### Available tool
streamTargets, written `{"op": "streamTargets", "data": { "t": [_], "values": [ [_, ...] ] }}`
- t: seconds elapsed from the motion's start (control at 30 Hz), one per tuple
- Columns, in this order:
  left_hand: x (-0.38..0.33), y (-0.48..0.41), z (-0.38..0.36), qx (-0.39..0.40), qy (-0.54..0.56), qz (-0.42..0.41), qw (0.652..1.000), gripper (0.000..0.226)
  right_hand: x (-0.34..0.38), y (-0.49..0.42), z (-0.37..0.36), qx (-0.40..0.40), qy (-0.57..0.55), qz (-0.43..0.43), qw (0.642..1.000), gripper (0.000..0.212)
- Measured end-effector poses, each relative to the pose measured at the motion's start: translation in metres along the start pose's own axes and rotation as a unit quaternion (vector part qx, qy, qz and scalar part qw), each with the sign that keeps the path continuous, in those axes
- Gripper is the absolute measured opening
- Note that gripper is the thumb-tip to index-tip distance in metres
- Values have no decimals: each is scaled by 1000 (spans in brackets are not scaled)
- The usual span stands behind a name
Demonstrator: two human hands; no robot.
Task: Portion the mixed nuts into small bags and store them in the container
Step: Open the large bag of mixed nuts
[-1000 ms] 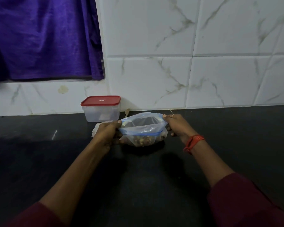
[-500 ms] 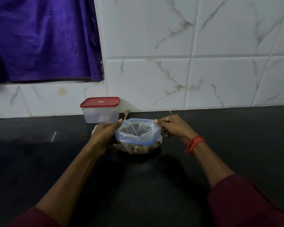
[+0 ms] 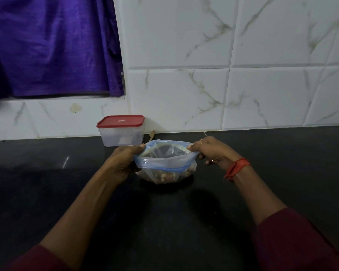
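A clear zip bag (image 3: 164, 163) with a blue seal strip sits on the black counter, its mouth held wide. Mixed nuts (image 3: 165, 176) lie in its bottom. My left hand (image 3: 125, 161) pinches the bag's left rim. My right hand (image 3: 213, 153) pinches the right rim. Behind the bag, against the wall, stands a clear plastic container (image 3: 120, 132) with its red lid closed. A wooden spoon tip (image 3: 152, 133) shows just right of the container.
The black counter (image 3: 67, 192) runs to a white marble-tiled wall (image 3: 262, 85). A purple curtain (image 3: 51, 45) hangs at the upper left over a ledge. Something white, mostly hidden, lies behind my left hand.
The bag's rim has been folded down and its mouth pulled wider. Both hands stay at the rim, and the view has shifted slightly.
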State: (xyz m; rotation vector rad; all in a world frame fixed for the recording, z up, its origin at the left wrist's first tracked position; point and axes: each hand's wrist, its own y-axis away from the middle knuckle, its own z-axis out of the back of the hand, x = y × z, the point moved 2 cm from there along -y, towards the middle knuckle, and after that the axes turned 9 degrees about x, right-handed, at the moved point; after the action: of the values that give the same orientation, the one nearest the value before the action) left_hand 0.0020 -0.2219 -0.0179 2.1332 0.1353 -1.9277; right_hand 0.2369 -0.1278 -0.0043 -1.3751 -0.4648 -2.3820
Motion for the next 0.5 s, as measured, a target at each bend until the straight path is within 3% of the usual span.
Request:
{"op": "streamTargets", "data": {
  "t": [0.17, 0.3, 0.4, 0.5],
  "values": [
    [-1, 2, 4, 20, -84, -2, 996, 35, -6, -5, -2, 10, -143, -15, 990, 17],
    [-3, 6, 6, 75, -135, -11, 988, 68, -5, -4, 1, 5, -88, -14, 996, 26],
    [-2, 5, 5, 88, -151, -12, 985, 39, -3, -1, 3, 8, -12, 2, 1000, 41],
    [2, 1, 4, 80, -164, -2, 983, 30, -4, 1, 2, 10, 16, 14, 1000, 42]
  ]
}}
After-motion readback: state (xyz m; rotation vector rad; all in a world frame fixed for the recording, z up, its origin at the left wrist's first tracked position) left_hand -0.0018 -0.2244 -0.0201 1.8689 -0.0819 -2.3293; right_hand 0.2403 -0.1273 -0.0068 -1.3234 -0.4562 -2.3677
